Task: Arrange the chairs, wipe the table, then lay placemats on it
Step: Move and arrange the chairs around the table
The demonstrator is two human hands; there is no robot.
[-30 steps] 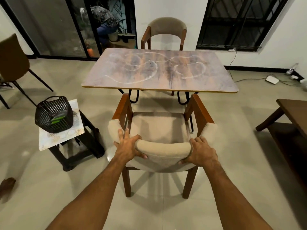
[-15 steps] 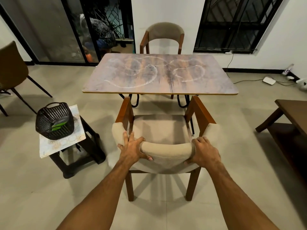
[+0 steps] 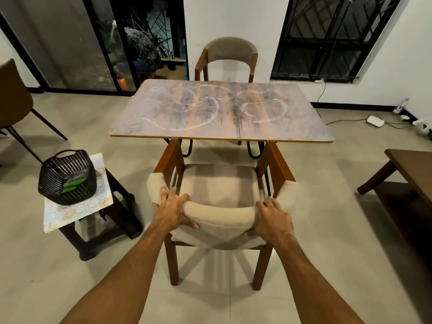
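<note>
The armchair (image 3: pixel 222 181) is gripped by its backrest ends, left hand (image 3: pixel 171 212) and right hand (image 3: pixel 272 218) curled round. Square steering under the table (image 3: pixel 222 113) ahead seems intended.

Three chairs (image 3: pixel 219 183), one table (image 3: pixel 222 108), one basket (image 3: pixel 67 176), one side stand (image 3: pixel 77 212) — perhaps a second table (image 3: pixel 411 164) at right.

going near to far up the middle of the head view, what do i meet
left hand and right hand → beige-cushioned wooden armchair they grip → rectangular mottled brown table with white swirl marks → second beige-backed wooden chair → white wall
</note>
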